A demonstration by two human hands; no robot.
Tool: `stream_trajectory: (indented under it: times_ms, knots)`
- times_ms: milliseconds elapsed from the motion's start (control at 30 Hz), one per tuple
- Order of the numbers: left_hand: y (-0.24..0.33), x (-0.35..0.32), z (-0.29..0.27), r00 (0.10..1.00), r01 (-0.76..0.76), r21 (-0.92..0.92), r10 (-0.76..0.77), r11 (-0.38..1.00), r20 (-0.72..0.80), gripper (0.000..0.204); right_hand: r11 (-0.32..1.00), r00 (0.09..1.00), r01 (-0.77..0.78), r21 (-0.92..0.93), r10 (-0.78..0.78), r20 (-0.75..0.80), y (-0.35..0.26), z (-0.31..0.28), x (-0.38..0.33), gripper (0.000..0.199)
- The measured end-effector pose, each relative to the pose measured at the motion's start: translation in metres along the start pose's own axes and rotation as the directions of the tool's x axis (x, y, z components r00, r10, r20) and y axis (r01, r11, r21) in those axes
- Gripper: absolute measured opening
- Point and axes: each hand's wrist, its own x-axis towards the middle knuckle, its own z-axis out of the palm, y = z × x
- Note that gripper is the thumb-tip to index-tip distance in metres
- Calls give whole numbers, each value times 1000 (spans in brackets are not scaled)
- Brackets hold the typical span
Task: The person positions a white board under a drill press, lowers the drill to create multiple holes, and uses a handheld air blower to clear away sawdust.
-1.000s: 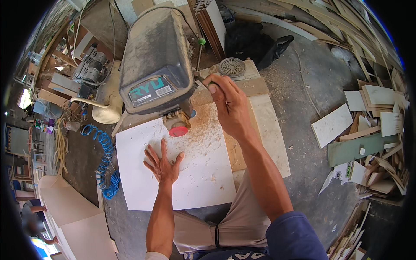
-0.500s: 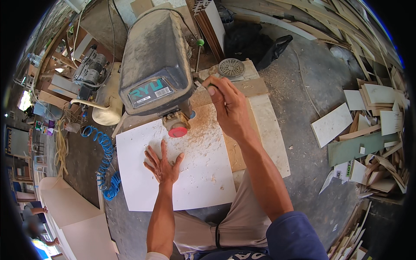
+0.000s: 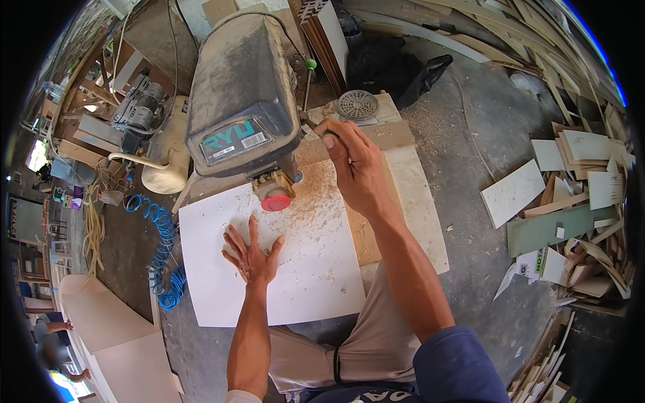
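A dusty dark drill press [image 3: 238, 87] stands over a white board [image 3: 295, 275], with a round red button [image 3: 275, 203] on its front. My left hand [image 3: 253, 256] lies flat on the board, fingers spread, just below the red button. At the right side of the machine's head, my right hand [image 3: 353, 158] is closed around the end of a feed lever [image 3: 308, 123]. Sawdust and chips [image 3: 316, 191] cover the board near the spindle. The drill bit itself is hidden under the head.
Beside the board hangs a coiled blue air hose [image 3: 161, 235], near a beige compressor tank [image 3: 166, 161]. A round metal grille [image 3: 358, 105] sits behind my right hand. Wood offcuts [image 3: 571, 228] pile up on the right. Another person [image 3: 54, 346] is at the far left.
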Motion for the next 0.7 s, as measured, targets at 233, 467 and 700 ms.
stream_trajectory:
  times_ms: [233,467,700]
  knots:
    - [-1,-1,0,1000,-9,-5,9,1000,-6,108,1000,1000,12,25,-12,-10,1,1,-2,15]
    - [-2,-1,1,999,-25,-11,25,1000,-25,107,1000,1000,-1,31,1,-18,6,2,-6,15]
    - [-2,-2,5,999,-25,-56,23,998,-26,107,1000,1000,-5,-31,5,1,7,4,-8,17]
